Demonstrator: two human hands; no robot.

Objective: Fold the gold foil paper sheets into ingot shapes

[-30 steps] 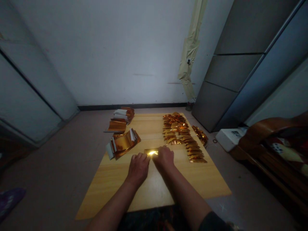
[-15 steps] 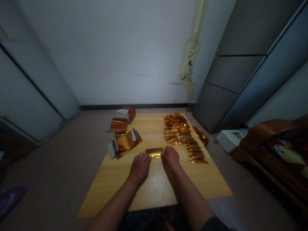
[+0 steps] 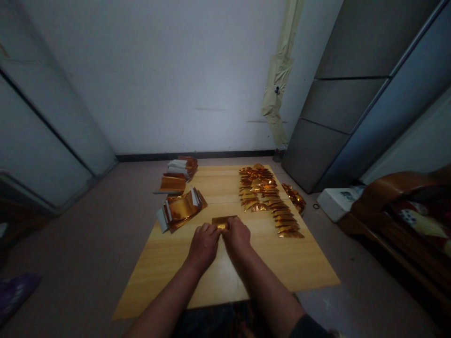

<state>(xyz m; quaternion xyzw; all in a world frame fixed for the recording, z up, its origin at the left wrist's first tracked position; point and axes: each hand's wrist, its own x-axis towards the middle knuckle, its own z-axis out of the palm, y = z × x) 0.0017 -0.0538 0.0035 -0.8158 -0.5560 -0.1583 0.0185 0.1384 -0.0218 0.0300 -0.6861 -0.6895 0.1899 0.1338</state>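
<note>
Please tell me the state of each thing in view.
Rectangular gold foil sheet, flat, partly under both hands
Left hand, fingers on the foil
Right hand, pressed against the foil
Pale wooden board, flat on the floor
Folded gold foil packets, in loose piles
Curved gold foil pieces, overlapping in rows

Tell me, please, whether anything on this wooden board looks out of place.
One thing stands out: a loose clump of gold foil pieces lies at the right edge of the wooden board. It sits apart from the neat overlapping row of foil pieces, so it looks stray and untidy.
</note>
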